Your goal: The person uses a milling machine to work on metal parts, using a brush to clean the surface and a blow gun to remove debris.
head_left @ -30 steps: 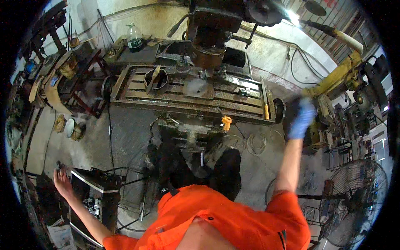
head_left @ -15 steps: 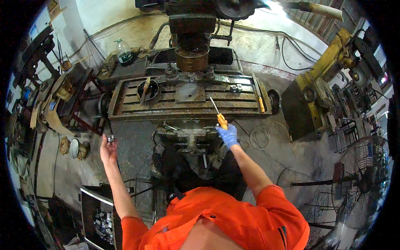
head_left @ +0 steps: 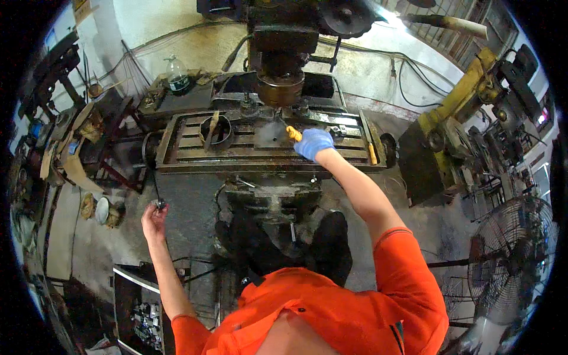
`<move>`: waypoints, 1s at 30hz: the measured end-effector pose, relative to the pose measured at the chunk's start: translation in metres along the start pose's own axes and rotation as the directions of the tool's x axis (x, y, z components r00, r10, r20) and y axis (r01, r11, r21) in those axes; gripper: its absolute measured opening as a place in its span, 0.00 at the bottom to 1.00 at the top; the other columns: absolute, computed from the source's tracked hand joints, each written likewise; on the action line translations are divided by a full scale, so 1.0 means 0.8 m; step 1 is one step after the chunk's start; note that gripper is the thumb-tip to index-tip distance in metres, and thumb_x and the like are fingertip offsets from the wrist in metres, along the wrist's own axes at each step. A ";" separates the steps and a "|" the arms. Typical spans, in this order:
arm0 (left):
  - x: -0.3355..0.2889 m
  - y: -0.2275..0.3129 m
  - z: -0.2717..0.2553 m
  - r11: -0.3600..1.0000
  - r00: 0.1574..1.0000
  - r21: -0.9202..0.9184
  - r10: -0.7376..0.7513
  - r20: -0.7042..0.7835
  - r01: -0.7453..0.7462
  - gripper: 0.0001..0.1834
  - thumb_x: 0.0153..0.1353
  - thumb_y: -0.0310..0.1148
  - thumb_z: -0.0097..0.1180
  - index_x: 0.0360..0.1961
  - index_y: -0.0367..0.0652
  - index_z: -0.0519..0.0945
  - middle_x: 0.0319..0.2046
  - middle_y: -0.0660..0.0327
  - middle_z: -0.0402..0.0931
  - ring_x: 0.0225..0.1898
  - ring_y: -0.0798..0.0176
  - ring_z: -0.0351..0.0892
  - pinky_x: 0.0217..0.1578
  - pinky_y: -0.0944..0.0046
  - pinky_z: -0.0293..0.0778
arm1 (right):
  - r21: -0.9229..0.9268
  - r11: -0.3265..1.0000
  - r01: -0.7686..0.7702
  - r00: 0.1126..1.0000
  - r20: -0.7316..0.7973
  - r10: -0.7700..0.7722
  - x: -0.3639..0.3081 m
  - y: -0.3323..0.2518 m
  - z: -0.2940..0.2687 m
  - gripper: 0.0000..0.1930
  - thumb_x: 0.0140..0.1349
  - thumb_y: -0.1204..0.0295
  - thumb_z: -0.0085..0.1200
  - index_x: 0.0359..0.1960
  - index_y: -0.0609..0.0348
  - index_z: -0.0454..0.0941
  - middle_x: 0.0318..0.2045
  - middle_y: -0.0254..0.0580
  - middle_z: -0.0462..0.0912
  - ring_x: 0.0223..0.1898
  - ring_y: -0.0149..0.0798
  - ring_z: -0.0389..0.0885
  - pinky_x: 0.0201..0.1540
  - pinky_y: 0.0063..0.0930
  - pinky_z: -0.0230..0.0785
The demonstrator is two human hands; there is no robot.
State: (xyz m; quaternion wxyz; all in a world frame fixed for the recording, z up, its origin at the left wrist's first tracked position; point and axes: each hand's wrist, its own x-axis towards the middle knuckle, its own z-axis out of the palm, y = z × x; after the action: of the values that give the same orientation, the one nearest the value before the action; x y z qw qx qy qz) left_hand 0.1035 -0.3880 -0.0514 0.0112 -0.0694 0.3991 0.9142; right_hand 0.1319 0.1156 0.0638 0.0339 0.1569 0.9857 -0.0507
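Observation:
My right hand (head_left: 315,145), in a blue glove, is closed round the orange-yellow handle of a screwdriver (head_left: 293,134). Its thin shaft points up and left, toward the vise area under the milling machine's spindle (head_left: 280,89); the tip is hard to make out. Below the hand lies the slotted machine table (head_left: 236,152). Off to the left, my bare left hand (head_left: 154,223) pinches a small metal part (head_left: 160,204) in its fingertips, away from the table. A round dark pan (head_left: 222,133) with a brush (head_left: 211,127) in it stands on the table's left side.
A yellow-handled tool (head_left: 372,154) lies at the table's right end, near a small metal block (head_left: 337,131). Low on the left is an open box (head_left: 136,278) holding several metal parts. A large fan (head_left: 512,260) stands right; a clear bottle (head_left: 177,77) sits behind left.
My right hand has reached forward over the machine table with the screwdriver, its shaft now near the spindle. My left hand has dropped slightly, still holding the small metal part.

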 end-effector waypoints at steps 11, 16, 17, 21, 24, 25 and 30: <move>-0.025 -0.043 0.062 0.991 0.995 0.093 -0.097 0.038 0.094 0.04 0.52 0.26 0.46 0.29 0.37 0.70 0.27 0.58 0.71 0.32 0.59 0.74 0.37 0.55 0.73 | 0.105 0.989 0.101 0.952 0.279 -0.126 -0.081 -0.015 -0.017 0.26 0.47 0.48 0.48 0.29 0.64 0.78 0.31 0.57 0.78 0.36 0.52 0.78 0.39 0.39 0.69; -0.019 -0.130 0.210 0.928 0.922 0.321 -0.280 0.268 0.188 0.04 0.52 0.24 0.46 0.29 0.33 0.71 0.25 0.56 0.72 0.24 0.62 0.74 0.25 0.64 0.73 | 0.204 0.979 0.016 0.960 0.270 -0.072 -0.132 0.032 -0.027 0.27 0.47 0.47 0.51 0.23 0.67 0.77 0.20 0.60 0.75 0.26 0.53 0.77 0.30 0.42 0.67; -0.022 -0.140 0.242 0.894 0.909 0.396 -0.326 0.260 0.207 0.06 0.53 0.24 0.47 0.30 0.32 0.71 0.26 0.55 0.73 0.24 0.63 0.74 0.23 0.65 0.71 | 0.220 0.968 0.119 0.941 0.285 -0.181 -0.154 0.024 -0.035 0.28 0.48 0.46 0.48 0.22 0.65 0.77 0.21 0.59 0.76 0.28 0.54 0.77 0.32 0.42 0.67; -0.005 -0.196 0.323 0.829 0.851 0.553 -0.346 0.395 0.080 0.06 0.51 0.27 0.50 0.27 0.33 0.73 0.23 0.59 0.73 0.22 0.66 0.74 0.21 0.69 0.70 | 0.183 0.955 0.232 0.952 0.158 -0.261 -0.183 0.039 -0.007 0.27 0.51 0.45 0.45 0.22 0.62 0.78 0.19 0.59 0.75 0.26 0.57 0.75 0.32 0.43 0.67; 0.024 -0.210 0.361 0.656 0.874 0.732 -0.230 0.427 -0.185 0.08 0.46 0.28 0.53 0.25 0.33 0.74 0.22 0.56 0.74 0.24 0.63 0.76 0.24 0.65 0.71 | 0.295 0.937 0.187 0.973 0.072 -0.217 -0.179 0.058 -0.017 0.26 0.51 0.47 0.47 0.21 0.62 0.78 0.19 0.59 0.74 0.26 0.57 0.74 0.31 0.43 0.66; 0.034 -0.215 0.372 0.563 0.874 0.778 -0.189 0.448 -0.278 0.08 0.44 0.28 0.54 0.25 0.33 0.74 0.22 0.54 0.75 0.25 0.60 0.76 0.25 0.63 0.72 | 0.381 0.914 0.140 0.970 0.134 -0.204 -0.177 0.062 -0.026 0.22 0.50 0.51 0.52 0.20 0.62 0.77 0.15 0.55 0.74 0.21 0.50 0.76 0.27 0.39 0.66; 0.073 -0.239 0.392 -0.041 0.668 0.671 0.056 0.742 -0.741 0.12 0.40 0.28 0.51 0.30 0.40 0.76 0.28 0.49 0.75 0.34 0.44 0.74 0.36 0.52 0.70 | 0.750 0.652 0.110 0.994 -0.086 -0.069 -0.118 0.099 -0.003 0.16 0.48 0.59 0.59 0.24 0.62 0.79 0.14 0.34 0.75 0.19 0.24 0.72 0.23 0.24 0.65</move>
State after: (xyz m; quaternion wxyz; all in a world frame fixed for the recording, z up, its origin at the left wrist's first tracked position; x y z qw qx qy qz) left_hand 0.0229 -0.0302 0.0122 -0.1271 0.3272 0.8695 0.3475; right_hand 0.2463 0.1619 0.0669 -0.0609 0.1092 0.8832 -0.4521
